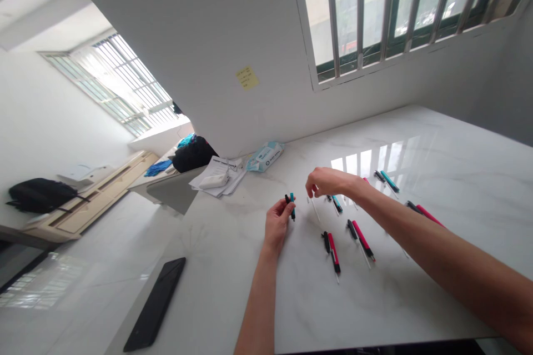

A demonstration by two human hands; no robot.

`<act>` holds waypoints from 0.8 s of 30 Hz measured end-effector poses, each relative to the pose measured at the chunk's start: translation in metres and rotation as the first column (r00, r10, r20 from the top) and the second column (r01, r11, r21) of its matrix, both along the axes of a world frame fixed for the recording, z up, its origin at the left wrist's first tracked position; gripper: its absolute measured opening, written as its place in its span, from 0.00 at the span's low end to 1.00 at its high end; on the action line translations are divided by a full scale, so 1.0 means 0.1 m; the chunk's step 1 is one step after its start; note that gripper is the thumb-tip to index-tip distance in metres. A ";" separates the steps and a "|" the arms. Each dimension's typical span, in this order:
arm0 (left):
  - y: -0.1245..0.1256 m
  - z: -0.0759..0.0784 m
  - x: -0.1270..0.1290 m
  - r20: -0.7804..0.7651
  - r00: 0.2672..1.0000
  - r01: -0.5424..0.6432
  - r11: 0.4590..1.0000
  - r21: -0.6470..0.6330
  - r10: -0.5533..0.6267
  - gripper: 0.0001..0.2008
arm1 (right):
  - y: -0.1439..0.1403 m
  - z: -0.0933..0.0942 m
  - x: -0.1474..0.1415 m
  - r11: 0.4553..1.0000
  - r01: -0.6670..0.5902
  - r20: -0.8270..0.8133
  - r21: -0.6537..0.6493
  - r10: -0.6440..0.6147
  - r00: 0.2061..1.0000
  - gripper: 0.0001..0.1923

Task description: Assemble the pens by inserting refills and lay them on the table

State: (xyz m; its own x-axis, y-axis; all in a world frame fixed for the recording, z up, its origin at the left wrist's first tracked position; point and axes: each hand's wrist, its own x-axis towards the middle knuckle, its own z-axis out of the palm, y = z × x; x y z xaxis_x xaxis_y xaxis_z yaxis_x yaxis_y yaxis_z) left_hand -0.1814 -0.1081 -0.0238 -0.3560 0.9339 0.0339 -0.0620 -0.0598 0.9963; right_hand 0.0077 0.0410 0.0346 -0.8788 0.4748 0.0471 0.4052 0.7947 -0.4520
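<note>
My left hand (277, 223) holds a short teal and black pen barrel (291, 204) upright between the fingertips, just above the white marble table (437, 138). My right hand (328, 182) hovers a little to the right, fingers pinched on a thin white pen refill (315, 209) that points down toward the table. Below the hands lie two red and black pens (333, 251) (362, 240), each with a thin refill beside it. A teal pen (336, 203) lies under my right wrist.
More pens lie to the right: a teal one (389, 180) and a red one (428, 215). A black phone (156, 303) sits near the front left edge. A wet-wipes pack (265, 156) and papers (219, 177) rest by the wall, a black bag (192, 153) behind.
</note>
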 end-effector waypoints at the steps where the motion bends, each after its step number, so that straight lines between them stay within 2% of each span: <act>1: 0.00 -0.01 -0.01 0.008 1.000 -0.005 1.000 -0.003 0.005 0.19 | 0.00 -0.03 0.00 1.000 -0.014 0.053 -0.014 0.015 0.998 0.14; 4: 0.00 -0.02 -0.03 0.030 0.999 -0.024 1.000 -0.009 0.025 0.19 | -0.05 -0.12 -0.05 0.998 -0.047 0.109 -0.042 0.052 0.993 0.15; 9: 0.01 -0.03 -0.04 0.026 0.999 -0.020 1.000 -0.019 0.021 0.20 | -0.12 -0.24 -0.15 0.997 -0.041 0.076 -0.058 0.046 0.996 0.08; 14: 0.01 -0.04 -0.05 0.112 0.992 -0.051 0.999 -0.018 0.052 0.22 | -0.14 -0.31 -0.21 0.998 -0.062 0.094 0.006 0.061 0.994 0.08; 17: 0.01 -0.05 -0.08 0.237 0.964 -0.114 0.993 -0.027 0.117 0.24 | -0.14 -0.23 -0.17 0.999 -0.044 0.043 0.021 0.043 0.998 0.09; 19: 0.01 -0.05 -0.10 0.289 0.945 -0.150 0.988 -0.025 0.150 0.25 | -0.13 -0.12 -0.11 1.000 -0.013 -0.064 -0.014 0.012 0.998 0.10; 21: 0.01 -0.05 -0.10 0.287 0.944 -0.166 0.986 -0.017 0.164 0.25 | -0.10 0.00 -0.05 0.996 -0.002 -0.199 -0.087 -0.016 0.980 0.12; 24: 0.01 -0.06 -0.07 0.206 0.966 -0.156 0.988 -0.011 0.155 0.24 | -0.05 0.12 -0.01 0.967 0.004 -0.380 -0.255 -0.104 0.919 0.15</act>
